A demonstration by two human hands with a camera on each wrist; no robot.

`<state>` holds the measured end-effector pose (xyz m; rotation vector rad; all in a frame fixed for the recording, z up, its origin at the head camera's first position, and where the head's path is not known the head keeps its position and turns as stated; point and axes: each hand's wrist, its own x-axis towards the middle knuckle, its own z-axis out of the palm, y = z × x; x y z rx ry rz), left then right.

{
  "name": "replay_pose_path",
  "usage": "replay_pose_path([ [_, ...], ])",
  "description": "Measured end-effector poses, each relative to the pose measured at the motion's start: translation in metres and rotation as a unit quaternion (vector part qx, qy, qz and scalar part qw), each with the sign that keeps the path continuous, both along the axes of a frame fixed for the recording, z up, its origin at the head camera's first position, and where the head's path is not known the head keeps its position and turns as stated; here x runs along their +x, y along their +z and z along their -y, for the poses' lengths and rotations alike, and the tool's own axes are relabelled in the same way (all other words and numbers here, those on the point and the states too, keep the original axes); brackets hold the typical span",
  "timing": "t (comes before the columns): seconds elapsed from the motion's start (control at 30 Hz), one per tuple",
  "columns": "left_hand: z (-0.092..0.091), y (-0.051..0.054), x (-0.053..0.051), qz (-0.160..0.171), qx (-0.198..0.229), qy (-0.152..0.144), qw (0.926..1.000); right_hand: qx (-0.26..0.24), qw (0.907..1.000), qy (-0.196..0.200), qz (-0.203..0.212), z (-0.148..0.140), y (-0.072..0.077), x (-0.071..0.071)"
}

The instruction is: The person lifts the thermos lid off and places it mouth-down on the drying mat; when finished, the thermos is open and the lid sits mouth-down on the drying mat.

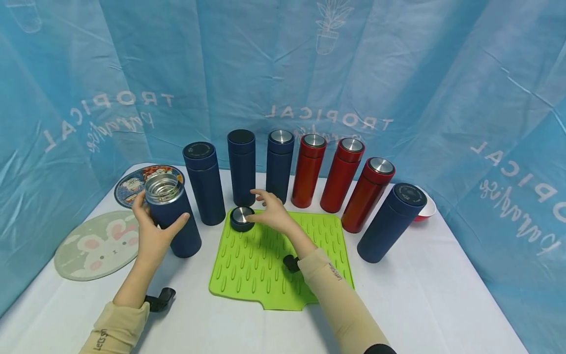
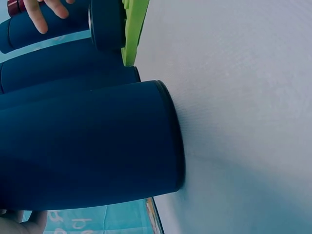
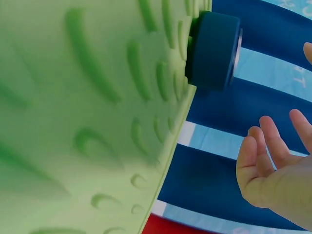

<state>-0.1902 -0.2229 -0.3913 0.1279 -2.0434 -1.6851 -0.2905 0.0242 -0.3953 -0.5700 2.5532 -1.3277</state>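
Looks to me like the lid step. The open bottle (image 1: 183, 228) stands uncapped toward the left edge of the worktop (image 1: 190, 319), between the bunny mat (image 1: 103, 248) and the green mat (image 1: 247, 273). What I'd guess is its lid (image 1: 241, 216) sits steel side up at the green mat's far left corner.

Left hand (image 1: 152, 238) has the bottle, thumb and fingers wrapped round its upper part. Right hand (image 1: 271, 212) is well open with nothing in it, just beside the lid; the right wrist view shows a gap there. Can't tell whether it's reaching in or letting go.

If the lid's going back on, the next move calls for a pinch round its rim, a lift and a level set-down on the bottle's mouth, left hand steadying. I'd mind the capped blue bottle (image 1: 206, 191) close by.
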Motion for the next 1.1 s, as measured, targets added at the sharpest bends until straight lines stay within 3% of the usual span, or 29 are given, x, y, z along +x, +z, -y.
replay_pose_path([
  [0.37, 0.000, -0.001, -0.001, -0.009, -0.008, 0.005, 0.9999, -0.046, 0.9989, -0.009, -0.004, -0.020, 0.006, 0.007],
  [0.63, -0.001, -0.001, -0.001, -0.016, -0.007, 0.005, 0.9998, -0.044, 0.9979, -0.033, -0.034, -0.035, 0.012, 0.012],
  [1.1, -0.003, -0.001, 0.000, -0.019, -0.003, 0.006, 0.9998, -0.065, 0.9964, -0.043, -0.033, -0.059, 0.011, 0.023],
])
